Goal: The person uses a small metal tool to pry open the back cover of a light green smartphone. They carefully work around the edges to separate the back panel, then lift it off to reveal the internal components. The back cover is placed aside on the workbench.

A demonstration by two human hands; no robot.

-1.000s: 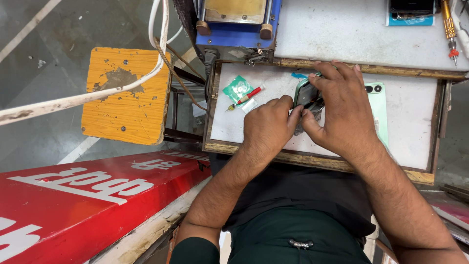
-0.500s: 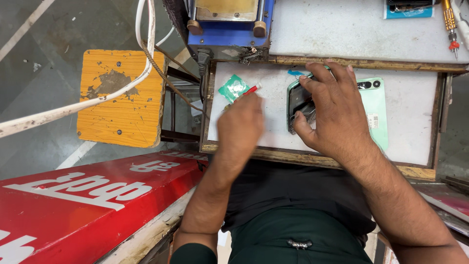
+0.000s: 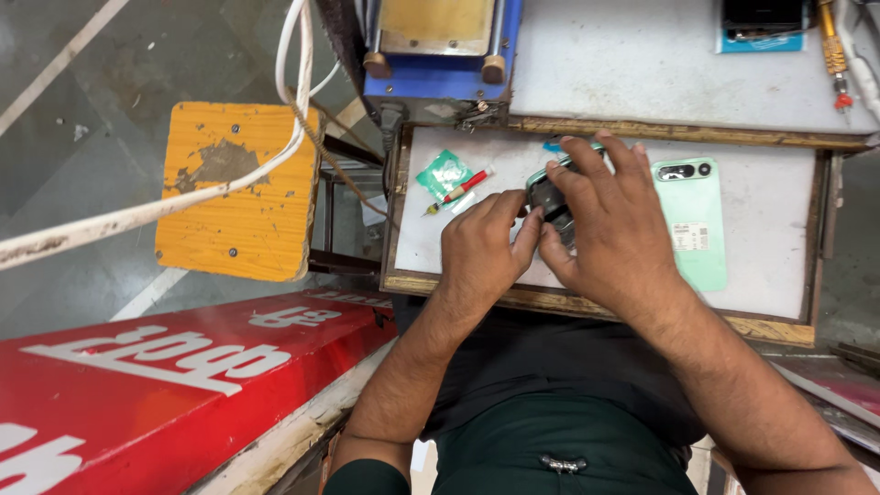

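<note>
both hands are meeting over a dark phone lying on the white table, near its middle. the right hand is lying over the phone from above, its fingers spread and curling round the far edge, grasping the device. the left hand is coming in from the side, its fingers bent and its thumb pressing against the phone's near edge, so it is touching rather than fully gripping. most of the phone is sitting hidden under the two hands.

just right of the right hand a mint-green phone back cover is lying flat on the table, camera cutout pointing away. to the left of the hands a small green packet and a red-handled tool are lying close together, apart from the hands. beyond the table's far edge a blue machine is standing. a worn orange stool is standing on the floor to the left, with a white cable crossing above it, and a red signboard is lying beside the person's left arm.
</note>
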